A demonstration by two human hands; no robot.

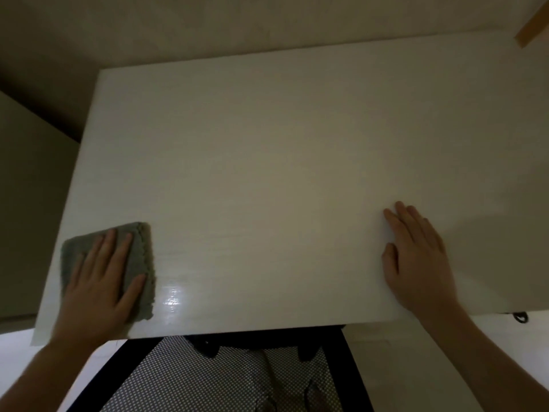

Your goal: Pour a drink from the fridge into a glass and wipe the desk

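Observation:
A white desk (282, 159) fills most of the view. On its near left corner lies a grey-green cloth (139, 251), folded roughly square. My left hand (98, 281) presses flat on the cloth with fingers spread. My right hand (419, 257) rests palm-down on the bare desk at the near right, fingers together, holding nothing. A wet shiny patch (173, 301) glints just right of the cloth. No glass or drink shows.
A beige wall runs behind the desk. A pale cabinet side (26, 203) stands at the left. A wooden strip (531, 28) sits at the top right corner. Below the desk's near edge are a black frame (335, 352) and patterned fabric (184, 379).

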